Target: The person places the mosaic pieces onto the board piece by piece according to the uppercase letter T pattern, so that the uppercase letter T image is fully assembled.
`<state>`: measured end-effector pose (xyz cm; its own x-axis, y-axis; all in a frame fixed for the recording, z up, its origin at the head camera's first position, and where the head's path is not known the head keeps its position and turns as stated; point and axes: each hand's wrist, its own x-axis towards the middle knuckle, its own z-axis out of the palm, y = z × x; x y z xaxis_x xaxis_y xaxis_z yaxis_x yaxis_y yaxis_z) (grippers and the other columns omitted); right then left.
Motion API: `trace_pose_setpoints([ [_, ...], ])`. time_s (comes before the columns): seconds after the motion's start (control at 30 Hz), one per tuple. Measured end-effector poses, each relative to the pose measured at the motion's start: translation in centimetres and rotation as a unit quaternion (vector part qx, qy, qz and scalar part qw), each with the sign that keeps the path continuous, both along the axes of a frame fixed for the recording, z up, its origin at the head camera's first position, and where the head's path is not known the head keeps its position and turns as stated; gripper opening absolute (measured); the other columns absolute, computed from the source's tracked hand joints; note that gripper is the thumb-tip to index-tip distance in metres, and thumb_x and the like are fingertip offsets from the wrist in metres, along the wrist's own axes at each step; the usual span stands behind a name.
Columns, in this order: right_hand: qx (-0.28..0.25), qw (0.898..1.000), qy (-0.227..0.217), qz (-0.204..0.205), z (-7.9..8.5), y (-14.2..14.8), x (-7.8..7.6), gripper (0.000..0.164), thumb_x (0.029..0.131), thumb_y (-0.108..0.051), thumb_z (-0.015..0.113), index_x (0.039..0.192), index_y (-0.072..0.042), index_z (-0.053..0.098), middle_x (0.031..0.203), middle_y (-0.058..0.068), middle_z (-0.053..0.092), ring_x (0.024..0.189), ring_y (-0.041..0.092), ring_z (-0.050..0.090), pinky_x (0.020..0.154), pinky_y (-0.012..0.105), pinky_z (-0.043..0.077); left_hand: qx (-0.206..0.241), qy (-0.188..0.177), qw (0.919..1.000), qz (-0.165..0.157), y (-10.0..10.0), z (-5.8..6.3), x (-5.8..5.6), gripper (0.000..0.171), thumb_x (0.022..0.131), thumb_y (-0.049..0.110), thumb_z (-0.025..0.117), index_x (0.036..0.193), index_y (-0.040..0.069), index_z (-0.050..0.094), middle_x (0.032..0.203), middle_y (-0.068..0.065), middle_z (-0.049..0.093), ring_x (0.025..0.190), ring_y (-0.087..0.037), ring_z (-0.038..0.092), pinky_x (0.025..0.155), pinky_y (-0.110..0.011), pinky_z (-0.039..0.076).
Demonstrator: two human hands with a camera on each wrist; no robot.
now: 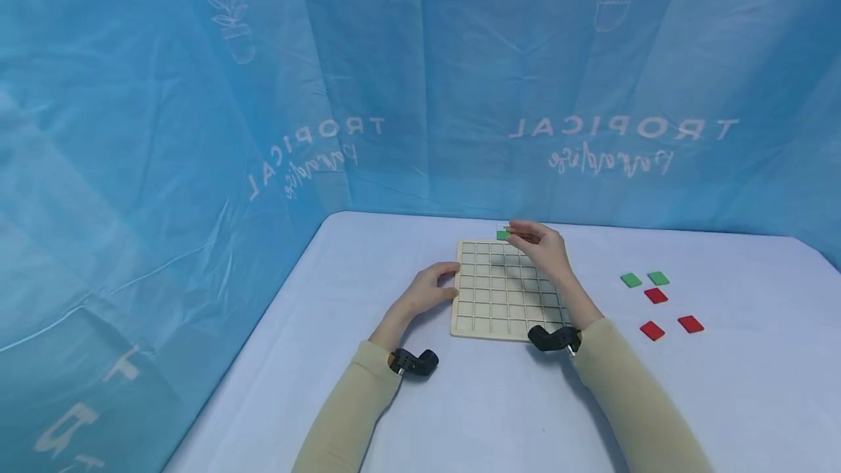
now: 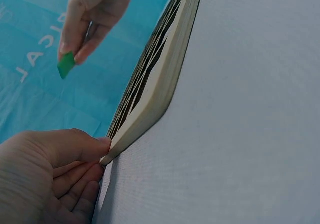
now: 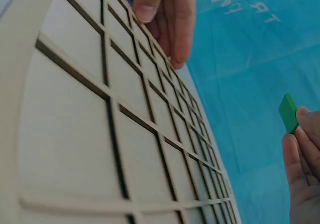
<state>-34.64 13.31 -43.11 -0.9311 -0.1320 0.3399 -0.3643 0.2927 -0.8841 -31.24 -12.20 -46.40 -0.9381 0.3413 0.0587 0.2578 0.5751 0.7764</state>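
Pinching the left edge of the grid board [image 1: 498, 296], the left hand [image 1: 428, 289] has thumb and fingers curled together on the rim; a tug or a slackened hold there could let the board skid over the white cloth-covered surface [image 1: 374, 254], which shows a fine weave. The board looks like pale wood, flat with a rounded corner, its thin raised strips crossing into square cells; anything let go at a slant would probably land across a strip. Over the board's far edge is the green tile [image 1: 502, 235], thin and straight-sided, held only by the fingertips of the right hand [image 1: 542, 247], whose thumb and fingers close in around one side of it, so a slight twist could drop it beyond the board. A black wrist camera [image 1: 554, 339] appears close to the board's near right corner, and dipping the wrist might bump it. Right of the board lie two green tiles [image 1: 631, 280] and three red tiles [image 1: 653, 331], small flat squares that a brushing sleeve [image 1: 631, 393] could scatter.
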Motion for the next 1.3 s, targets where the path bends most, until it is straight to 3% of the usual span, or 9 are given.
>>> trace_pose_setpoints([
  [0.23,0.017,1.000,-0.016,-0.001,-2.3,-1.1,-0.7,0.038,0.088,-0.016,0.068,0.123,-0.002,0.061,0.113,0.013,0.066,0.102,0.028,0.062,0.086,0.031,0.052,-0.001,0.006,1.0000,-0.003,0.0,0.0,-0.1,0.051,0.086,0.005,0.064,0.135,0.003,0.049,0.139,-0.010,0.047,0.130,-0.022,0.041,0.108,-0.031,0.033],
  [0.43,0.073,0.997,-0.021,-0.010,-4.0,-1.5,-0.7,0.037,0.089,-0.016,0.067,0.123,-0.002,0.061,0.113,0.011,0.066,0.100,0.026,0.062,0.087,0.037,0.052,-0.005,0.000,1.0000,-0.001,0.1,0.1,0.0,0.052,0.086,0.006,0.065,0.136,0.003,0.048,0.140,-0.009,0.047,0.131,-0.022,0.040,0.109,-0.032,0.032],
  [0.8,0.177,0.983,0.016,-0.041,-4.3,-1.8,-0.7,0.033,0.089,-0.012,0.067,0.120,-0.004,0.063,0.109,0.012,0.066,0.097,0.027,0.063,0.085,0.040,0.052,-0.004,-0.002,1.0000,0.002,0.1,0.2,0.1,0.053,0.086,0.006,0.065,0.136,0.003,0.048,0.139,-0.009,0.047,0.130,-0.021,0.041,0.108,-0.031,0.033],
  [1.3,0.185,0.981,0.041,-0.038,-4.4,-2.0,-0.5,0.030,0.089,-0.011,0.066,0.118,-0.004,0.065,0.112,0.015,0.065,0.099,0.029,0.062,0.084,0.043,0.052,0.013,-0.003,0.9999,0.003,0.1,0.1,0.1,0.052,0.086,0.004,0.065,0.135,0.002,0.049,0.138,-0.010,0.048,0.129,-0.021,0.042,0.108,-0.030,0.033],
])
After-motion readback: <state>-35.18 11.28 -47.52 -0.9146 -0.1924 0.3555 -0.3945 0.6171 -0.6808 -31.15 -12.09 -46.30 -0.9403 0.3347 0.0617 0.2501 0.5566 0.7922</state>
